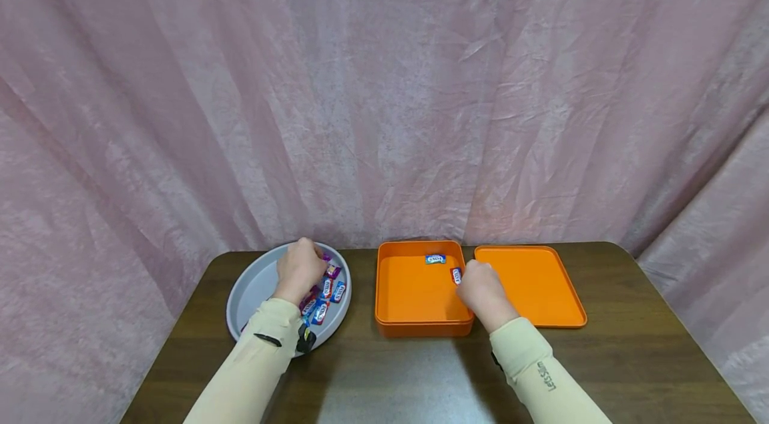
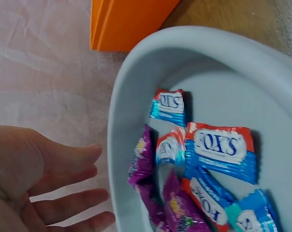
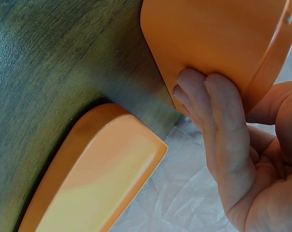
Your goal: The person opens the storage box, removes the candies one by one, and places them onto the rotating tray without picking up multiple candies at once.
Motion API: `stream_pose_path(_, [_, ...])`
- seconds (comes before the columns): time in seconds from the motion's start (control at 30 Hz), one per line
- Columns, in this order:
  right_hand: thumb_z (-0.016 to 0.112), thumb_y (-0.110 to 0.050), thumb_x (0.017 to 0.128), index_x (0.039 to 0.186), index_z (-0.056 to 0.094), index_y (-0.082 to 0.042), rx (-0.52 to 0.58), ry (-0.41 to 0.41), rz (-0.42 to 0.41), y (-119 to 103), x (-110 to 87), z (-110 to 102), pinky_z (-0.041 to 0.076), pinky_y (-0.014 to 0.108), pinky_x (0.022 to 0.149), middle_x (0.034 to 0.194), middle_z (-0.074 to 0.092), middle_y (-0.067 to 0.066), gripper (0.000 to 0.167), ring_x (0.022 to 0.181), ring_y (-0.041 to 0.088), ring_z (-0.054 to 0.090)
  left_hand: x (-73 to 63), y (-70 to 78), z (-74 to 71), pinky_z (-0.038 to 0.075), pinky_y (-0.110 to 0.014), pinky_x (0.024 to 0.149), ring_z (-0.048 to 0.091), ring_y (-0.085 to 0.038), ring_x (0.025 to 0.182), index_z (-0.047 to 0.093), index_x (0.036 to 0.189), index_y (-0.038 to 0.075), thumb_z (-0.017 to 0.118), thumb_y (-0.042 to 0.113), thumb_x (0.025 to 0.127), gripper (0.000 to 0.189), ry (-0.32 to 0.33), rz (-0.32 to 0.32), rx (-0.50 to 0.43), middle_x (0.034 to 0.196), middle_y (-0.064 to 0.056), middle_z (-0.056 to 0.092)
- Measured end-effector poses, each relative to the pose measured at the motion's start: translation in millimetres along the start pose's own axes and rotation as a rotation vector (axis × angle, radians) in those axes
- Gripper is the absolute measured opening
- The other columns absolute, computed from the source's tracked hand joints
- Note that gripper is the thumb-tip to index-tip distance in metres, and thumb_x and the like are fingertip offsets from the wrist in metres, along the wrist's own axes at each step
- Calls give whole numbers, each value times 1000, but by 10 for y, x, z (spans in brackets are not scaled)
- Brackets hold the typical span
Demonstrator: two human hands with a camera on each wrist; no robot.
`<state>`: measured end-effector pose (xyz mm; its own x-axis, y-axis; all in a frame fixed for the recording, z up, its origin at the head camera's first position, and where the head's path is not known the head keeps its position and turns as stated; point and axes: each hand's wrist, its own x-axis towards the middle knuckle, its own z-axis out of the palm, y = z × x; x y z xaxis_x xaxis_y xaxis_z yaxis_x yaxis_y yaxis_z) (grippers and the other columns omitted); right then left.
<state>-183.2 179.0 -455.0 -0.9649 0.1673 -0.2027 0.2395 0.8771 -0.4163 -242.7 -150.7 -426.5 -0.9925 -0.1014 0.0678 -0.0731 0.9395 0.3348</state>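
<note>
My left hand (image 1: 300, 268) is above the round grey tray (image 1: 249, 292). In the left wrist view its thumb and fingers are loosely extended and apart, with nothing visible between them. Wrapped candies lie in the tray's right half: several blue-and-red FOX'S candies (image 2: 221, 147) and several purple candies (image 2: 182, 208). My right hand (image 1: 483, 290) holds the right wall of the open orange box (image 1: 408, 284); in the right wrist view the fingers (image 3: 228, 111) press the outer side and the thumb reaches over the rim. Two FOX'S candies, one blue-and-green (image 1: 435, 259) and one red-and-blue (image 1: 456, 275), are inside the box.
A flat orange lid (image 1: 535, 284) lies to the right of the box, beside my right hand. Everything stands on a dark wooden table (image 1: 390, 377). A pink curtain (image 1: 384, 90) hangs right behind the table's far edge.
</note>
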Motion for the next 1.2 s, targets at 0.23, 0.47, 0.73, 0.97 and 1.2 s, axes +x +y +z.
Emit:
stream_pose_path(0.23, [71,-11,76,96,63,5,-7,-2,1,4,14,-30,43,28,48,76,60,13,27,61,24,53,-7,243,-78,49,-47,69,67,-33,83,73,93,14,68,25,75,21,178,98,-30,92,-10,72])
stream_pose_path(0.47, [70,-12,77,95,63,5,-12,3,-3,16,13,-16,42,27,47,74,59,12,25,59,24,53,-45,677,-44,52,-46,73,66,-35,84,72,99,11,69,24,77,26,300,243,-112,97,-10,72])
stream_pose_path(0.73, [70,-12,77,95,62,5,-33,15,-1,19,24,28,42,28,49,75,60,12,26,60,24,52,-110,1198,115,53,-42,79,65,-28,93,69,108,11,71,26,79,32,202,372,-131,103,-7,70])
stream_pose_path(0.97, [70,-11,77,93,61,5,-47,22,-10,10,13,27,44,28,50,76,60,13,25,60,24,53,-130,1544,256,53,-36,84,64,-21,99,65,116,11,70,29,81,40,2,478,-122,112,-4,67])
stream_pose_path(1.2, [72,-12,74,92,63,5,-36,23,-15,10,7,19,45,29,49,75,62,13,26,59,23,53,-124,1735,445,51,-33,87,63,-17,100,65,117,15,67,27,84,34,-224,530,-116,117,-1,66])
